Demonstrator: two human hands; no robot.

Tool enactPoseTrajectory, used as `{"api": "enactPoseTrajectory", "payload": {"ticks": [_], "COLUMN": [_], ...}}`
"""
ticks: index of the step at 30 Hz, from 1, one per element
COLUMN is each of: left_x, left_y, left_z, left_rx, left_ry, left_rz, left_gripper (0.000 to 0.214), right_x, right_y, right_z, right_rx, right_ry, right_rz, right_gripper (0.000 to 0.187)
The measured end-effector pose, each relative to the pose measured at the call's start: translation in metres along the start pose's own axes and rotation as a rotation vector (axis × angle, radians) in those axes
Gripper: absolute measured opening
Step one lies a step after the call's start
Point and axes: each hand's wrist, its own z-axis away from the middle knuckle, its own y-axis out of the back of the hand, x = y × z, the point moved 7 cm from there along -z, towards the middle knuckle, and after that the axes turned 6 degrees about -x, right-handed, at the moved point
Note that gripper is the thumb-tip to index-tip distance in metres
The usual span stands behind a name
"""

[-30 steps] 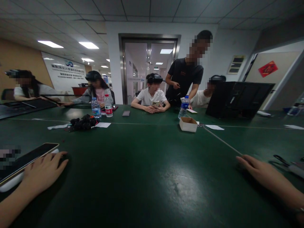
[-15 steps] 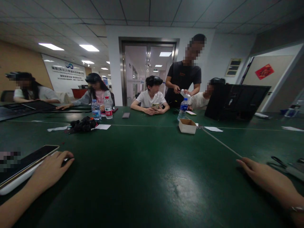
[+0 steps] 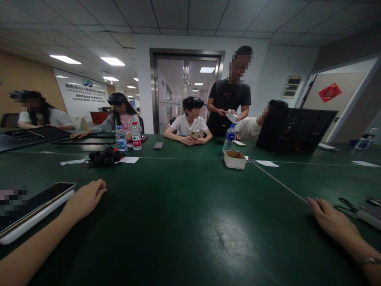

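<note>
My left hand (image 3: pixel 86 198) rests on the green table (image 3: pixel 178 214) with its fingers curled in. Whatever they hold, if anything, is hidden. Just left of it lies a dark-screened, phone-like device (image 3: pixel 32 208) on a thick white base. Over on the right, my right hand (image 3: pixel 331 218) is on or just above the table, fingers bent and pressed together. Its palm side faces away from view, so I cannot make out what is in it. Beside that hand, at the right edge, is a grey object (image 3: pixel 372 214) with a black loop (image 3: pixel 347 203).
Farther back stand a small open box (image 3: pixel 235 160), water bottles (image 3: pixel 136 137), a black tangled bundle (image 3: pixel 104 157) and a large black monitor-like panel (image 3: pixel 297 129). Several people sit across the table. A standing person (image 3: pixel 229 97) holds a white object (image 3: pixel 231 115).
My left hand has moved right, away from the phone-like device, and its fingers have curled in. My right hand has shifted slightly right and curled more. The standing person's white object has tilted.
</note>
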Motion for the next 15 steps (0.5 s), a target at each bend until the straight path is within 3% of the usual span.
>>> {"api": "enactPoseTrajectory", "payload": {"ticks": [4, 10, 15], "left_x": [-0.003, -0.004, -0.012], "left_y": [0.000, 0.001, -0.006], "left_z": [0.001, 0.002, -0.005], "left_rx": [0.018, 0.009, -0.004], "left_ry": [0.022, 0.051, 0.071], "left_rz": [0.056, 0.066, 0.048], "left_gripper": [0.029, 0.029, 0.029], "right_x": [-0.002, -0.017, -0.013], "right_y": [0.005, 0.013, 0.015], "right_z": [0.004, 0.016, 0.009], "right_rx": [0.041, 0.105, 0.170], "right_ry": [-0.032, -0.038, -0.079], "right_rz": [-0.107, -0.054, -0.054], "right_gripper": [0.040, 0.053, 0.051]}}
